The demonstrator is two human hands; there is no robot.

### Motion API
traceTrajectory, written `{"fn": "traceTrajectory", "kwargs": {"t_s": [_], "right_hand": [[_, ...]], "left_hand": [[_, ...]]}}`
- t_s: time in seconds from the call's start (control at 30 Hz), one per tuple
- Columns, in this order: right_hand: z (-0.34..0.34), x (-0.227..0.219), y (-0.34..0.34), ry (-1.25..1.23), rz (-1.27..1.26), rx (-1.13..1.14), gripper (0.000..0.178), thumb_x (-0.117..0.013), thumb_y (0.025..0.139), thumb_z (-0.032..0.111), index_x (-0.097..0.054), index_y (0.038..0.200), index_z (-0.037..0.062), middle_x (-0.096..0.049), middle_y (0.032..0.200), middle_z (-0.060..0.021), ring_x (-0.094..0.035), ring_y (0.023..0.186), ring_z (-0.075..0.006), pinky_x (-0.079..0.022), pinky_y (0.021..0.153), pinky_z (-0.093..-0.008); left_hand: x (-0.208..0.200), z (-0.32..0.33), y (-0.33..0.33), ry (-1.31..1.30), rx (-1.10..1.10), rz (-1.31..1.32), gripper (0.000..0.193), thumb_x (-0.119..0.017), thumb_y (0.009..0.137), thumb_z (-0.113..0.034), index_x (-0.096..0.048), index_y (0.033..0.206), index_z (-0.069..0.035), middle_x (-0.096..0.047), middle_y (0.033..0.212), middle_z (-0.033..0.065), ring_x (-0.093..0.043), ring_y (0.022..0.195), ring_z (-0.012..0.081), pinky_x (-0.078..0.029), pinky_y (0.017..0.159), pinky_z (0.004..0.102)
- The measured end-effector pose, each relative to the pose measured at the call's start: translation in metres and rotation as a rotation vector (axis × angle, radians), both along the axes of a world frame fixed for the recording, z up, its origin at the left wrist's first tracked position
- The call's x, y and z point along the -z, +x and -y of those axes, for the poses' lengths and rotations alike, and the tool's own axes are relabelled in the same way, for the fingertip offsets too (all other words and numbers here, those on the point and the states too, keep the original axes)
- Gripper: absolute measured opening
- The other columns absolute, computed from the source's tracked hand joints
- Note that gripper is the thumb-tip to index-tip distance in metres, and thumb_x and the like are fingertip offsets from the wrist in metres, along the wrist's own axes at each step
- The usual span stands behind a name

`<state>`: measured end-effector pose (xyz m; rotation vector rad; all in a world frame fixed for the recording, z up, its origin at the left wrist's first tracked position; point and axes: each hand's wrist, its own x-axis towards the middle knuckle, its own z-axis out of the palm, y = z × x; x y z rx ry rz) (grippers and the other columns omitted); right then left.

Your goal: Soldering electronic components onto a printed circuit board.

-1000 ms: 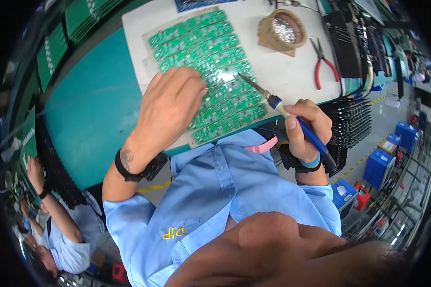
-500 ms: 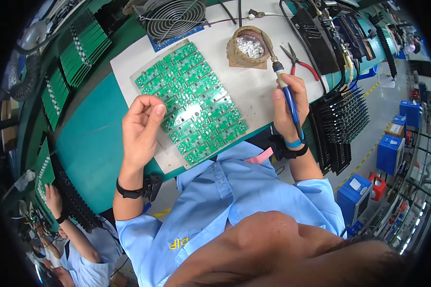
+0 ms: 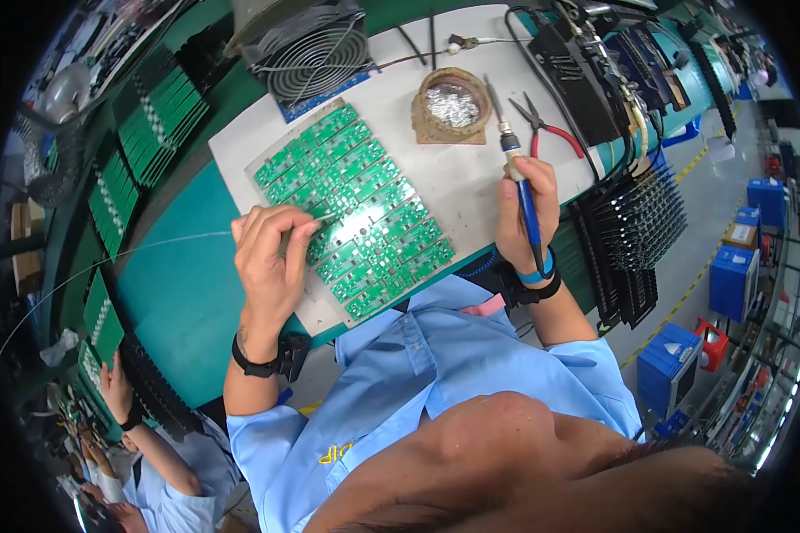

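My right hand point(image 3: 528, 206) grips a soldering iron point(image 3: 526, 200) by its blue and cream handle. The metal tip points away from me, just right of a round brown pot point(image 3: 451, 107) with crumpled silvery material inside. My left hand point(image 3: 271, 258) pinches a thin solder wire point(image 3: 173, 240) between thumb and fingers. One short end pokes out over the board; the long tail curves off to the left. Below that hand's fingertips lies a panel of green circuit boards point(image 3: 373, 209) with many small parts, glare shining off its middle. Whether the wire touches the panel I cannot tell.
A fan with a wire guard point(image 3: 320, 62) stands behind the panel. Red-handled pliers point(image 3: 547, 129) lie right of the iron. Black racks point(image 3: 636, 226) hang over the right edge. Upright green boards point(image 3: 156, 115) fill racks at left, where a co-worker's hand point(image 3: 116, 388) touches one.
My right hand has drawn the iron back toward me, off the pot's rim. My left hand has turned over the panel, and the solder wire now shows in it.
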<state>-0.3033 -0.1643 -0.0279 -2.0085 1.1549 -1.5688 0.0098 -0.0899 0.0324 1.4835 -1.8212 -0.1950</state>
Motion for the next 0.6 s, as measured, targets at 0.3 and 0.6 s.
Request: {"fn": "traceTrajectory", "kwargs": {"t_s": [0.3,0.6], "right_hand": [[-0.002,0.026,-0.005,-0.035,0.062,0.175,0.026,-0.067,0.1,0.006,-0.052,0.12,-0.0017,-0.062,0.102,-0.0103,-0.061,0.089,-0.0154,-0.05,0.082,-0.0295],[0.003,0.021,-0.005,-0.018,0.052,0.235,0.03,-0.066,0.101,0.017,-0.055,0.122,-0.002,-0.062,0.097,-0.0101,-0.058,0.08,-0.0145,-0.048,0.074,-0.0289]], "left_hand": [[0.013,-0.001,0.004,-0.026,0.001,-0.159,0.017,-0.075,0.091,-0.015,-0.062,0.09,-0.004,-0.063,0.085,0.0093,-0.063,0.08,0.0297,-0.049,0.074,0.0418],[0.025,-0.004,0.006,-0.149,0.024,-0.147,0.021,-0.072,0.094,-0.024,-0.06,0.093,-0.006,-0.061,0.087,0.0093,-0.062,0.082,0.0289,-0.047,0.078,0.0424]]}}
